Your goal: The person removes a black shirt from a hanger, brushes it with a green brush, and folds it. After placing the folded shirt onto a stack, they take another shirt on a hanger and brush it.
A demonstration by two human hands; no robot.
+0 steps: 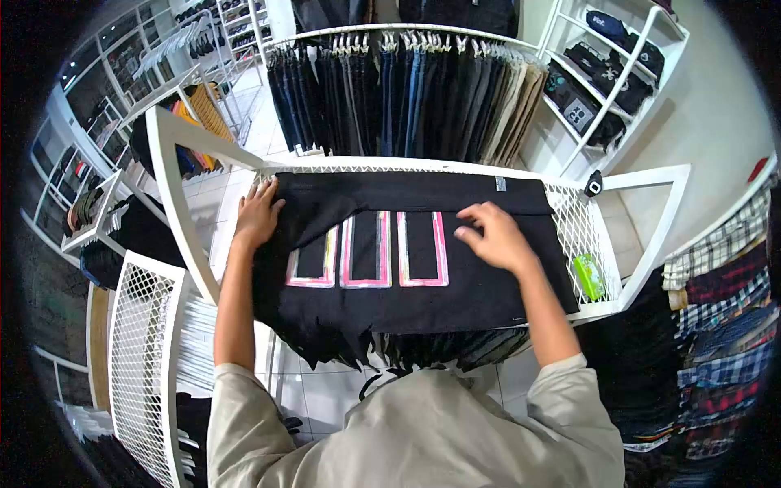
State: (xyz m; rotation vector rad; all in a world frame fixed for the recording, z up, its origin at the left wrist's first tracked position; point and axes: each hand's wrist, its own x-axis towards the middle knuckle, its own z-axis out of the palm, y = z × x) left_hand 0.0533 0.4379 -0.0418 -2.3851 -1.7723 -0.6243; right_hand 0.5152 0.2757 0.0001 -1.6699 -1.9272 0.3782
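Note:
A black garment (488,276) is spread over a white mesh-topped rack in front of me, with its far part folded over. Three pink-and-white rectangular outlines are printed on it, and the fold covers the top of the left one. My left hand (258,213) lies on the garment's far left corner, fingers stretched out. Over the right half, beside the print, is my right hand (496,236), its fingers slightly bent and apart, holding nothing. A small pale label (500,185) shows near the garment's far edge.
A green packet (588,276) lies on the rack's mesh (573,220) at the right. A dark tag-like item (594,183) hangs at its far right corner. Trousers (407,102) hang behind, folded bags (598,77) fill a shelf, and checked shirts (728,309) hang at right.

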